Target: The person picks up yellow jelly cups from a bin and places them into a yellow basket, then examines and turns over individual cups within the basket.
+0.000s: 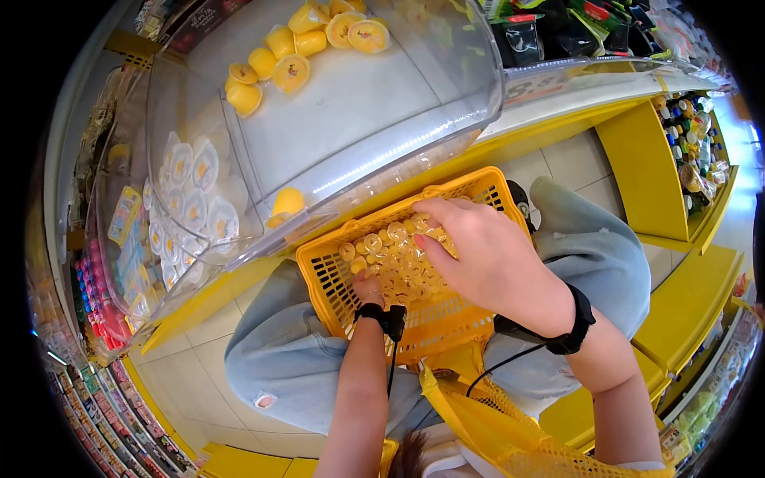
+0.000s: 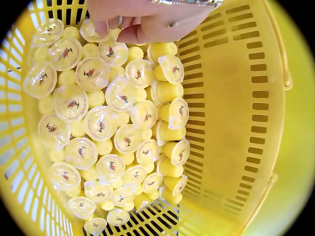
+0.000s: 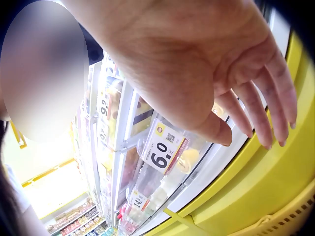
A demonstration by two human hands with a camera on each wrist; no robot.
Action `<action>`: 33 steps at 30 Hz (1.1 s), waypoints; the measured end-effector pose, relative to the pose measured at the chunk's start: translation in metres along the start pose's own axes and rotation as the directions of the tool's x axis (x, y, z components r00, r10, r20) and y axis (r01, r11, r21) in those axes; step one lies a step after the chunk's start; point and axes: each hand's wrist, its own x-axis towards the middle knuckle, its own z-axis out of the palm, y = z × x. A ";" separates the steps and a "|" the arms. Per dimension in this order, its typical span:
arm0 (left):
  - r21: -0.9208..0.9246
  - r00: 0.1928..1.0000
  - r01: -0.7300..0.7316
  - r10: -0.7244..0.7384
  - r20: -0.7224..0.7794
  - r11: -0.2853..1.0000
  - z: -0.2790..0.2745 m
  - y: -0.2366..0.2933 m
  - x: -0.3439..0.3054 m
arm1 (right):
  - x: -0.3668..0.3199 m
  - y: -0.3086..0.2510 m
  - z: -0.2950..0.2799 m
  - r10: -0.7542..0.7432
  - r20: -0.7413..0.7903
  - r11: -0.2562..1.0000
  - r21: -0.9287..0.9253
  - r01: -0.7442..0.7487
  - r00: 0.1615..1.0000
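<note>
A yellow plastic basket [image 1: 319, 275] sits between the person's knees, holding many small yellow jelly cups [image 2: 100, 124] with clear printed lids, mostly standing in close rows. My left hand [image 1: 369, 288] reaches down inside it. In the left wrist view that hand [image 2: 152, 19] has its fingers curled at the far end of the rows, holding one jelly cup [image 2: 90, 30] by its lid edge. Over the basket's other side hovers my right hand [image 1: 490, 255]. Its fingers hang loosely bent with nothing in them, as the right wrist view shows the bare palm [image 3: 192, 64].
A clear shelf bin [image 1: 351, 171] in front holds several loose yellow cups [image 1: 291, 72], with white-lidded cups [image 1: 195, 187] in the bin at left. A yellow shelf edge [image 1: 558, 131] runs close behind the basket. Yellow mesh bag [image 1: 510, 426] lies by the lap.
</note>
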 end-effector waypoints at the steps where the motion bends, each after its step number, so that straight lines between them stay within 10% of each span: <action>1: -0.013 0.999 0.026 -0.026 0.038 1.000 -0.006 0.009 -0.006 | 0.000 0.000 0.001 -0.001 0.000 1.000 -0.004 0.001 1.000; 11: 0.214 0.984 -0.108 0.073 0.164 0.971 -0.006 0.028 -0.005 | 0.003 0.005 0.010 -0.027 0.003 0.998 -0.052 0.028 1.000; 18: 0.773 0.812 -0.565 0.030 0.583 0.289 -0.074 0.176 -0.110 | 0.008 0.003 0.015 -0.039 -0.024 0.993 -0.109 0.036 0.999; 21: 0.577 0.612 -0.791 0.251 0.750 0.203 -0.111 0.221 -0.153 | 0.010 0.002 0.018 -0.057 -0.018 0.995 -0.086 0.055 0.998; 24: 0.358 0.241 -0.930 0.603 0.760 -0.080 -0.153 0.251 -0.187 | 0.017 0.001 0.016 -0.073 -0.072 0.997 -0.017 0.072 0.995; 33: 0.279 0.048 -0.942 0.749 0.661 -0.186 -0.183 0.263 -0.184 | 0.023 -0.044 -0.016 -0.231 -0.373 0.913 0.237 0.333 0.899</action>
